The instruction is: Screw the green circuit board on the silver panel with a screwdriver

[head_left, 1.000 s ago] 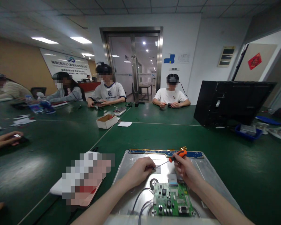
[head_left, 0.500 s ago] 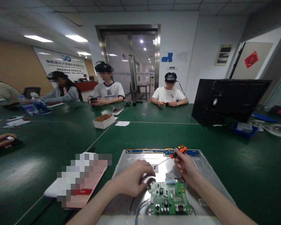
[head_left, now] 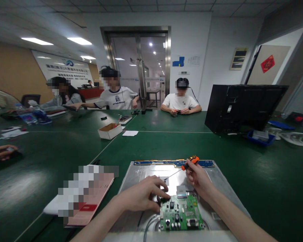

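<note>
A screwdriver [head_left: 190, 163] with an orange and black handle is held in my right hand [head_left: 198, 176]. Its thin shaft slants down to the left, the tip close to the fingers of my left hand [head_left: 147, 191]. That hand is open, its fingers apart, at the upper left corner of a green circuit board [head_left: 180, 211]; a fingertip seems to touch the board's edge. Under both hands lies a silvery metal panel [head_left: 128, 183], with a blue circuit strip [head_left: 164, 163] along its far edge. A grey cable [head_left: 147, 228] runs beside the green board.
Left of the panel lie a pink booklet [head_left: 91, 210] and a pixelated white item [head_left: 53, 205]. Farther off are a small open box [head_left: 109, 131], a paper [head_left: 130, 133], a black monitor [head_left: 242, 107] and a blue tray [head_left: 261, 139]. Several people sit around the green table [head_left: 166, 144].
My left index finger has stretched out onto the board's corner, and the fingers have spread. The screwdriver stays in my right hand. Across the table, a person has reached an arm sideways, leaving a dark object on the table.
</note>
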The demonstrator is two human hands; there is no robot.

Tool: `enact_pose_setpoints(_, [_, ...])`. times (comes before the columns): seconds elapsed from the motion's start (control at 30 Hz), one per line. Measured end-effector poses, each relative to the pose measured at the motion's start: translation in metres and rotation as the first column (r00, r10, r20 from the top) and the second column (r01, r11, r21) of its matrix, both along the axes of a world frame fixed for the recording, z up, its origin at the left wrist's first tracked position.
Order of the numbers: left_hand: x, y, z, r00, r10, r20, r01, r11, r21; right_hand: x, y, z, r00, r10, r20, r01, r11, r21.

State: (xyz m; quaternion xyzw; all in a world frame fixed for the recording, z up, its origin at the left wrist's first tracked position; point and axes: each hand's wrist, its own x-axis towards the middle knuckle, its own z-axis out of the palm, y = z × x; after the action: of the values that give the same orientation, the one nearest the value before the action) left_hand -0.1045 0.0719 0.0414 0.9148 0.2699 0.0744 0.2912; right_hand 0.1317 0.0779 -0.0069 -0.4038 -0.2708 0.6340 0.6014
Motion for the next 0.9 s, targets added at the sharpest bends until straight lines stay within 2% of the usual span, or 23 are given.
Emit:
enact_pose_setpoints(0.17, [0.006, -0.009, 0.012, 0.997, -0.044, -0.057, 0.048, 0.996, 0.073, -0.001, -0.001, 0.002, 1.000, 0.001, 0.002, -0.001, 1.000, 0.007])
enact_pose_setpoints(0.3, [0.010, -0.024, 0.018, 0.982, -0.032, -0.185, 0.074, 0.972, 0.225, -0.001, -0.002, 0.005, 1.000, 0.013, 0.017, -0.013, 1.000, 0.002])
enact_pose_setpoints(0.37, [0.010, -0.030, 0.013, 0.963, -0.002, -0.270, 0.096, 0.937, 0.335, -0.002, -0.002, 0.006, 0.999, 0.019, 0.025, -0.019, 1.000, 0.002])
enact_pose_setpoints(0.47, [0.008, -0.035, -0.001, 0.925, -0.033, -0.379, 0.227, 0.848, 0.479, -0.003, -0.002, 0.006, 0.999, 0.023, 0.030, -0.023, 1.000, -0.002])
enact_pose_setpoints(0.53, [0.005, -0.036, -0.010, 0.918, -0.070, -0.389, 0.286, 0.797, 0.532, -0.004, -0.002, 0.006, 0.999, 0.020, 0.027, -0.020, 1.000, -0.004])
enact_pose_setpoints(0.6, [0.003, -0.036, -0.015, 0.926, -0.086, -0.367, 0.292, 0.778, 0.555, -0.004, -0.002, 0.005, 1.000, 0.016, 0.020, -0.016, 1.000, -0.006])
enact_pose_setpoints(0.7, [0.001, -0.035, -0.016, 0.950, -0.076, -0.304, 0.239, 0.803, 0.545, -0.003, -0.001, 0.002, 1.000, 0.008, 0.006, -0.008, 1.000, -0.012])
enact_pose_setpoints(0.83, [-0.001, -0.031, -0.014, 0.983, -0.067, -0.168, 0.132, 0.902, 0.411, 0.004, 0.003, 0.002, 1.000, -0.014, -0.022, 0.013, 1.000, -0.028])
enact_pose_setpoints(0.9, [-0.003, -0.027, -0.016, 0.996, -0.023, -0.082, 0.049, 0.941, 0.334, 0.008, 0.006, 0.004, 0.999, -0.027, -0.036, 0.025, 0.999, -0.038])
